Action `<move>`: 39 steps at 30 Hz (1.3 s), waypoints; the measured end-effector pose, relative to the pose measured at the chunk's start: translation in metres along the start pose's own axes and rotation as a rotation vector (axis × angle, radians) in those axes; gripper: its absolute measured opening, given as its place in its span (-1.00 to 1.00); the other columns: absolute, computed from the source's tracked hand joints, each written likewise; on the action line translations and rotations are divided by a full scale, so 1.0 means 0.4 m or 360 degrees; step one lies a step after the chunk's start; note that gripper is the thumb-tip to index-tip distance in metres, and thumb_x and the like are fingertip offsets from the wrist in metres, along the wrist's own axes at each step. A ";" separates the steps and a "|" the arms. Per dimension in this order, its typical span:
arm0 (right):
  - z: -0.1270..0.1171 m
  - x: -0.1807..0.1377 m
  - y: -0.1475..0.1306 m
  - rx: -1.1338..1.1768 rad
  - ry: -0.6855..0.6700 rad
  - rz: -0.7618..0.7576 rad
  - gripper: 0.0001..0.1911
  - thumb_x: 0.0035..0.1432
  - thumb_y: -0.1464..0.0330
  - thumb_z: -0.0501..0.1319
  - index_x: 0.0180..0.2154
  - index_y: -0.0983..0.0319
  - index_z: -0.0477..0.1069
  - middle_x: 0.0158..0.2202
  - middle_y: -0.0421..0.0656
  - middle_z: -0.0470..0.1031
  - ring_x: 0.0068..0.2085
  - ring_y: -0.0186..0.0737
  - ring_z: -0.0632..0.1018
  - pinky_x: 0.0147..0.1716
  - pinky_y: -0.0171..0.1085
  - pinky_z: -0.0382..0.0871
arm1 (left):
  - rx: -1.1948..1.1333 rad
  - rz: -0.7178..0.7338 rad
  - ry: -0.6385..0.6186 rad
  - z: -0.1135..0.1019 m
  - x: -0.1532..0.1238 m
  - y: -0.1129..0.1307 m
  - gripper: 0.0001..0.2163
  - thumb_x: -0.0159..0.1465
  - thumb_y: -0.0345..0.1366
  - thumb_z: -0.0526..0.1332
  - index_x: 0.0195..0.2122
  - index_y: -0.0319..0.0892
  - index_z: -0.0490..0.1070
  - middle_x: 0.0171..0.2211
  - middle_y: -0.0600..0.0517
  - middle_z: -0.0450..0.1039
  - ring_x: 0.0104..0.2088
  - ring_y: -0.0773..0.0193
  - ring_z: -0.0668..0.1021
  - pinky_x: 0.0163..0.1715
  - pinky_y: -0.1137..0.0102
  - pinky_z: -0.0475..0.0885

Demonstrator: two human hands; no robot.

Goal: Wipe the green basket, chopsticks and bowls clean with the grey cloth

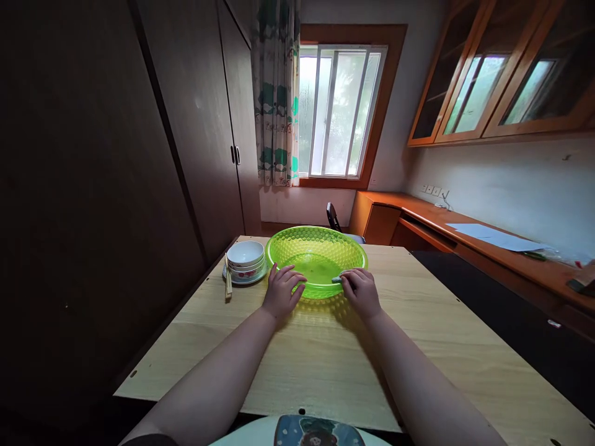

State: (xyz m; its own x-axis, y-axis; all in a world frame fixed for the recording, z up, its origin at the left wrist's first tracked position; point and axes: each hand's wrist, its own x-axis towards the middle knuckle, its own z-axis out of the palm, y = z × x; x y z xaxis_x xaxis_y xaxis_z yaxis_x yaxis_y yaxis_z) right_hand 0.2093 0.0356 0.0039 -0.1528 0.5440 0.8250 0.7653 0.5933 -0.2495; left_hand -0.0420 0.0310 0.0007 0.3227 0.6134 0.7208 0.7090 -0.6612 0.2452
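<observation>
A translucent green plastic basin (320, 290) with a dimpled wall stands on the wooden table. At its near left rim is my left hand (281, 292), open, its fingers apart and reaching over the edge. My right hand (362, 295) is closed at the near right rim, pinching a small greyish piece (336, 280) that pokes out from the fingertips; its kind is too small to make out. No other item shows inside the basin. To the left, stacked white bowls (245, 255) rest on a plate (251, 282), with light wooden chopsticks (228, 279) leaning beside them.
The pale wooden table (316, 371) has dark holes along its edges. A dark wardrobe (195, 111) lines the left. A chair (331, 217) stands beyond the table. On the right, an orange-brown desk (432, 214) holds papers (495, 236), below wall cabinets (493, 74).
</observation>
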 end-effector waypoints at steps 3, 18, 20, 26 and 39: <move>0.004 -0.002 -0.039 -0.0004 -0.0072 -0.0100 -0.84 0.23 0.31 0.14 -0.33 0.15 0.47 -0.32 -0.15 0.57 -0.19 -0.13 0.50 -0.11 -0.13 0.31 | 0.0045 -0.0015 0.0054 0.000 -0.001 0.009 -0.81 0.32 -0.25 0.11 -0.10 -0.04 0.46 -0.08 0.02 0.52 0.12 0.11 0.40 0.27 -0.06 -0.04; -0.006 0.007 0.020 0.0000 0.0036 0.0027 -0.78 0.21 0.39 0.06 -0.39 0.16 0.47 -0.37 -0.15 0.56 -0.23 -0.14 0.50 -0.15 -0.13 0.33 | 0.0034 0.0146 -0.0123 0.021 0.004 0.029 -0.77 0.35 -0.17 0.09 -0.08 0.00 0.50 -0.18 0.01 0.56 -0.16 0.19 0.52 -0.12 0.22 0.31; -0.007 0.007 0.025 -0.0013 0.0070 0.0036 -0.77 0.20 0.40 0.06 -0.39 0.16 0.47 -0.38 -0.15 0.55 -0.23 -0.14 0.50 -0.15 -0.13 0.33 | 0.0034 0.0142 -0.0118 0.021 0.004 0.029 -0.76 0.36 -0.17 0.09 -0.08 0.00 0.50 -0.19 0.01 0.56 -0.16 0.19 0.52 -0.11 0.22 0.31; 0.008 -0.003 -0.051 0.0006 -0.0106 -0.0164 -0.82 0.21 0.39 0.10 -0.32 0.15 0.49 -0.31 -0.15 0.57 -0.17 -0.15 0.50 -0.11 -0.14 0.32 | 0.0033 0.0108 -0.0133 0.019 0.004 0.032 -0.75 0.36 -0.16 0.07 -0.07 0.00 0.50 -0.19 0.00 0.56 -0.15 0.18 0.51 -0.09 0.21 0.31; -0.005 0.004 0.061 0.0023 0.0160 0.0154 -0.76 0.21 0.38 0.04 -0.39 0.18 0.47 -0.32 -0.11 0.55 -0.19 -0.10 0.50 -0.11 -0.08 0.36 | -0.0050 0.0083 -0.0130 0.010 0.003 0.017 -0.80 0.34 -0.21 0.10 -0.12 -0.03 0.48 -0.21 0.02 0.56 -0.13 0.17 0.51 0.05 0.14 0.25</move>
State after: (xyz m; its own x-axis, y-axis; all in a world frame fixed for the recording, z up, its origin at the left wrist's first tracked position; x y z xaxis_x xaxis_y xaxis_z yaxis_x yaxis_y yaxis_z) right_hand 0.2292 0.0499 0.0001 -0.0148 0.5377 0.8430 0.7642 0.5497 -0.3372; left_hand -0.0341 0.0291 0.0007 0.4096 0.6104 0.6780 0.6705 -0.7054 0.2299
